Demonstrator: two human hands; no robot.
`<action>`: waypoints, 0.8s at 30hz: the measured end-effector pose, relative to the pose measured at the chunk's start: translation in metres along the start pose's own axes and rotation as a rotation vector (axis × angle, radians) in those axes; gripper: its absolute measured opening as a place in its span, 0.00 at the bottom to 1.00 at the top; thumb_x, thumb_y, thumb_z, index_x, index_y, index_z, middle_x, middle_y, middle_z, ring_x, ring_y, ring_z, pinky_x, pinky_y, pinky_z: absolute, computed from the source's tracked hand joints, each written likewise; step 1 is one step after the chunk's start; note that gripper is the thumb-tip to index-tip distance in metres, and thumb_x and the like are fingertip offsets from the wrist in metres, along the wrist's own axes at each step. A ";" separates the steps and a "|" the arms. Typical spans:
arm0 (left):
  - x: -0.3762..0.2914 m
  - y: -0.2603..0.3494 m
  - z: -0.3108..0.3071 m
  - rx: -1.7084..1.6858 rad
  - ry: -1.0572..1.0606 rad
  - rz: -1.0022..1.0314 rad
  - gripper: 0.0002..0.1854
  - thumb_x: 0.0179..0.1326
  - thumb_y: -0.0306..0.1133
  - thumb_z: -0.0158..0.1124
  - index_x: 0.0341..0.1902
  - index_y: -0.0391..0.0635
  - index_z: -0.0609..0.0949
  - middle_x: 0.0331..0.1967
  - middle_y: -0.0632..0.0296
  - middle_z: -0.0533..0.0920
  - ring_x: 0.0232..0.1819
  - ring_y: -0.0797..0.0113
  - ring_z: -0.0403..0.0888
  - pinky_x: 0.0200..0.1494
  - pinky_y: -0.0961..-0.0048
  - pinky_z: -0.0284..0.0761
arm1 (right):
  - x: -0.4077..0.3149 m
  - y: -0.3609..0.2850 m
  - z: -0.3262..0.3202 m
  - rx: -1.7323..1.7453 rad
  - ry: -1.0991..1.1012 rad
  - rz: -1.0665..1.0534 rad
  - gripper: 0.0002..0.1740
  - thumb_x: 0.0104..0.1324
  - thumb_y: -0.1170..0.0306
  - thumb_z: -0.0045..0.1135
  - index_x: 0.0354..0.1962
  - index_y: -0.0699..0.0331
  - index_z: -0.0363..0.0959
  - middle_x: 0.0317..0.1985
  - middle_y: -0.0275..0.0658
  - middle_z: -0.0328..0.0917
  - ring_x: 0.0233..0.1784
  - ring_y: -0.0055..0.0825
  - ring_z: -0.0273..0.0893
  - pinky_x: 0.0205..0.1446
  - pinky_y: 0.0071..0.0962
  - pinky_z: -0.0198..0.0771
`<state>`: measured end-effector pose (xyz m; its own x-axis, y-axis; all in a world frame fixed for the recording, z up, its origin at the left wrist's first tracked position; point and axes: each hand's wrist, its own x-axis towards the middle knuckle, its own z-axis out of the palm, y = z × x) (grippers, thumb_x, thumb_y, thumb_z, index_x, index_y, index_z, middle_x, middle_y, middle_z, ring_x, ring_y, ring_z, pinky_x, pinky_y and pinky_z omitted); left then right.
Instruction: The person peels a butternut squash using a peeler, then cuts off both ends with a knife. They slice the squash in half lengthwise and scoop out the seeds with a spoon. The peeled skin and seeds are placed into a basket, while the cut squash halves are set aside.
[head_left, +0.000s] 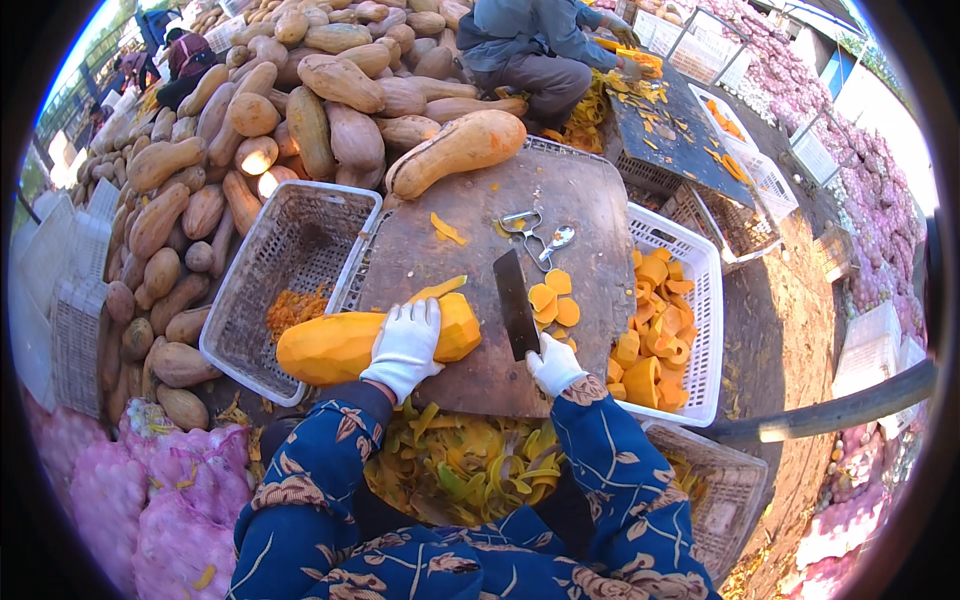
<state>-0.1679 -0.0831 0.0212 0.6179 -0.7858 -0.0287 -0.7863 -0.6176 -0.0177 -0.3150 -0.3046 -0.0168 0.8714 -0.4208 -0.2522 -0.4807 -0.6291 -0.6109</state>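
My left hand (407, 346), in a white glove, grips a peeled orange squash (330, 349) that lies across the near left of a wooden board (480, 247). The squash's right end is cut flat. In my gloved right hand (553, 364) is the handle of a cleaver (514, 304), its dark blade pointing away from me, apart from the squash. Several round squash slices (556, 283) lie just right of the blade. Beyond them rest a metal Y-shaped peeler (528, 231) and a spoon (559, 238). At the board's far edge lies an unpeeled squash (457, 154).
A white crate (709, 330) of cut squash stands at right. The left crate (217, 322) holds orange pulp (296, 311). Peelings (465, 469) fill the space below the board. Unpeeled squashes (345, 82) are heaped behind. Another person (525, 45) works beyond, beside a dark board (675, 127).
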 end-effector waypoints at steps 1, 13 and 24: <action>-0.002 0.001 0.001 0.008 0.017 0.004 0.55 0.35 0.50 0.81 0.67 0.34 0.66 0.56 0.49 0.75 0.59 0.52 0.73 0.67 0.58 0.66 | -0.005 -0.005 -0.005 -0.047 -0.016 -0.040 0.18 0.67 0.61 0.52 0.46 0.68 0.72 0.41 0.59 0.81 0.46 0.57 0.80 0.49 0.46 0.75; -0.018 0.010 0.019 0.094 0.123 0.021 0.53 0.38 0.52 0.80 0.65 0.35 0.67 0.56 0.49 0.73 0.61 0.50 0.71 0.69 0.53 0.63 | -0.048 -0.066 -0.048 -0.592 -0.211 -0.275 0.12 0.68 0.71 0.46 0.48 0.65 0.70 0.39 0.50 0.84 0.42 0.47 0.85 0.43 0.44 0.80; -0.019 0.013 0.037 0.128 0.253 0.006 0.53 0.34 0.52 0.81 0.63 0.35 0.68 0.55 0.47 0.74 0.59 0.49 0.74 0.68 0.53 0.65 | -0.007 -0.101 -0.036 -0.661 -0.241 -0.311 0.11 0.68 0.72 0.45 0.46 0.67 0.70 0.38 0.51 0.84 0.41 0.47 0.85 0.42 0.44 0.80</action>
<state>-0.1906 -0.0749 -0.0157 0.5815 -0.7829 0.2211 -0.7744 -0.6160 -0.1446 -0.2765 -0.2618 0.0736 0.9370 -0.0541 -0.3451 -0.1026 -0.9870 -0.1239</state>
